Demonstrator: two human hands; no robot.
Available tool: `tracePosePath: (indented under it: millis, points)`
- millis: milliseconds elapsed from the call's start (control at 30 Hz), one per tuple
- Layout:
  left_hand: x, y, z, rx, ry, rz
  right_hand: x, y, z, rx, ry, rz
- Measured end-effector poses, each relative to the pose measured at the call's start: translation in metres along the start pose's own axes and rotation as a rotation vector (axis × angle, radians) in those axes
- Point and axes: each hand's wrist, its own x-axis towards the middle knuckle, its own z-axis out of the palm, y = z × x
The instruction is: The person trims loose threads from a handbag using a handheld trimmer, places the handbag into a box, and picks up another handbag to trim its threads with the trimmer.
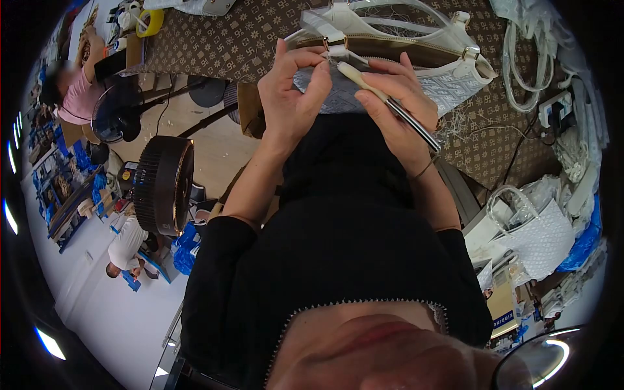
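A white and grey patterned handbag [448,88] lies on the brown patterned table, its zipped top facing up and clear plastic around its handles. My left hand [296,88] is at the bag's near left strap fitting [336,44], thumb and index finger pinched together; what they hold is too small to name. In my right hand [400,101] is a slim tool [406,117] with a pale front part and a metal shaft, its pale tip pointing at the fitting close to my left fingertips.
The patterned table [214,36] bears a yellow tape roll [151,23] at the left and loose threads at the right. A black fan [164,185] stands at my left. Another white bag [536,237] is at the right. Two people are further off at the left.
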Motion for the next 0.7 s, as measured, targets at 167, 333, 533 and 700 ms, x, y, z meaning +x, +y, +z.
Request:
tracePosePath:
  millis: [167, 333, 533, 700]
  points:
    - [-0.0009, 0.0001, -0.0003, -0.005, -0.026, 0.014, -0.0005, 0.002, 0.0008, 0.01, 0.008, 0.004]
    - [-0.0014, 0.0005, -0.0017, 0.03, -0.061, 0.081, -0.0001, 0.0019, 0.0005, -0.002, 0.001, -0.006]
    - [-0.0021, -0.0008, -0.0017, 0.023, -0.057, 0.1, -0.0012, 0.0019, 0.0002, 0.001, -0.006, 0.005]
    - [-0.0025, -0.0011, -0.002, 0.035, -0.06, 0.093, -0.0012, 0.0027, 0.0004, -0.001, -0.004, -0.001]
